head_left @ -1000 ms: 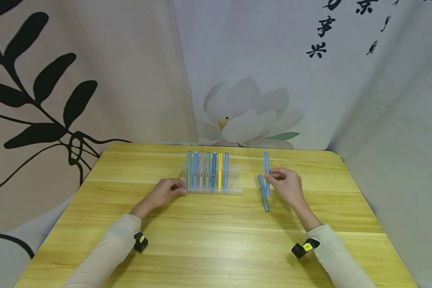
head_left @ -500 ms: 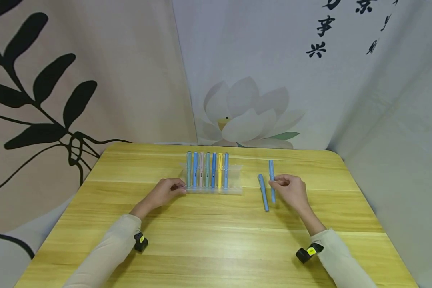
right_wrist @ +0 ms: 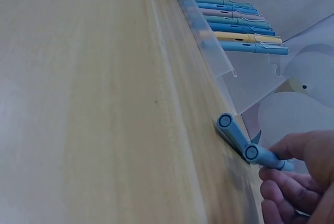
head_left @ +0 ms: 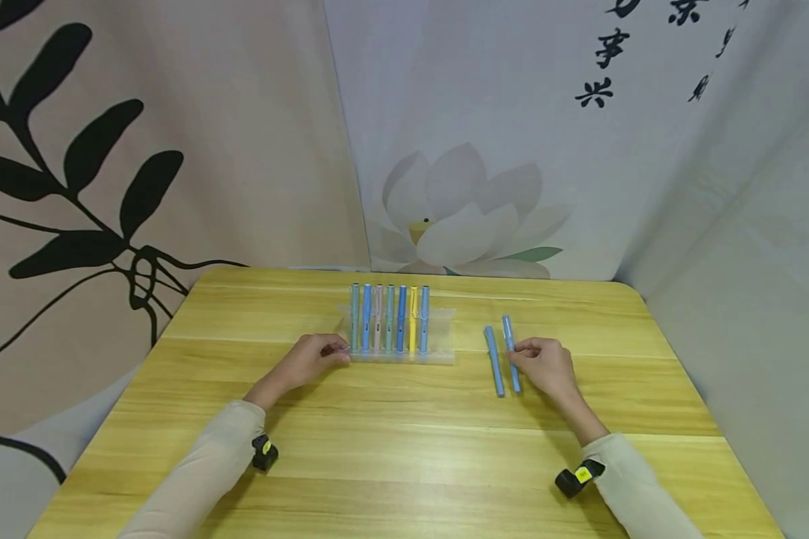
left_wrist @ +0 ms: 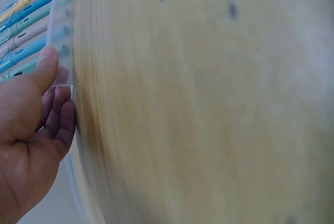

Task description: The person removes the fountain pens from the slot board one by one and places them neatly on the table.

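Note:
My left hand (head_left: pixel 311 359) grips the left end of a clear plastic pen stand (head_left: pixel 442 358), its thumb (left_wrist: pixel 47 62) on the front lip and the other fingers curled at the end of it. Several capped pens stand side by side in it: green, blue, pink and one yellow pen (head_left: pixel 413 318). To the right of the stand, my right hand (head_left: pixel 546 367) pinches a light blue pen (head_left: pixel 508 328) between thumb and fingers. Just left of that pen, a second blue pen (head_left: pixel 494 359) lies on the table, slightly slanted.
The wooden table (head_left: pixel 391 457) reaches back to a printed curtain (head_left: pixel 472 112) with a lotus and dark characters. Another curtain (head_left: pixel 748 247) hangs along the right side. On the stand, the right end bears no pens.
My right hand has drawn its blue pen toward me, from crossing behind the other pen to lying alongside it. My left hand and the stand have stayed put.

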`<state>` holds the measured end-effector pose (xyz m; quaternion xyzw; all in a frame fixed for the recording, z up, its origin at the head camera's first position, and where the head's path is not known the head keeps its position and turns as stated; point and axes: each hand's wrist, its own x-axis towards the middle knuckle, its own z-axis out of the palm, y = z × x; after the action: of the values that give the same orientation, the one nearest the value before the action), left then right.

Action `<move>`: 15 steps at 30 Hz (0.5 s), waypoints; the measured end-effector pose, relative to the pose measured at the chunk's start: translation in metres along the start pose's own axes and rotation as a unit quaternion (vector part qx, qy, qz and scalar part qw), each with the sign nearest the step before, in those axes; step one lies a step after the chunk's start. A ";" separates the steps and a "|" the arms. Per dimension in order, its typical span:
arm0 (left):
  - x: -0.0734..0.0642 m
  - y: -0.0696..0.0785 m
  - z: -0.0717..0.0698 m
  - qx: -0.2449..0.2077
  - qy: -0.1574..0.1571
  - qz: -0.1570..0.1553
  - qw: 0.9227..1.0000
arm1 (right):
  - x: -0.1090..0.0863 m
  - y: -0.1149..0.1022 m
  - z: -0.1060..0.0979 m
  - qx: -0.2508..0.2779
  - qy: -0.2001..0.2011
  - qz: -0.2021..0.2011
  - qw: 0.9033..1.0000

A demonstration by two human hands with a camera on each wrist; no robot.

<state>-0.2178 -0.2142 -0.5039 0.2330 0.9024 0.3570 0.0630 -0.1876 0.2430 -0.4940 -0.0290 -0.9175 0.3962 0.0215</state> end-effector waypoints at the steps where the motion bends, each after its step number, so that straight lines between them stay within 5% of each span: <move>1: 0.000 0.000 0.000 0.000 0.000 -0.001 1.000 | 0.000 0.000 0.001 -0.001 -0.001 0.003 1.000; 15: -0.001 0.001 -0.001 0.001 0.006 0.001 1.000 | 0.002 0.000 0.004 -0.028 -0.008 0.017 0.999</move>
<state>-0.2167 -0.2146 -0.5023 0.2319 0.9030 0.3573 0.0567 -0.1895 0.2398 -0.4967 -0.0413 -0.9279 0.3704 0.0063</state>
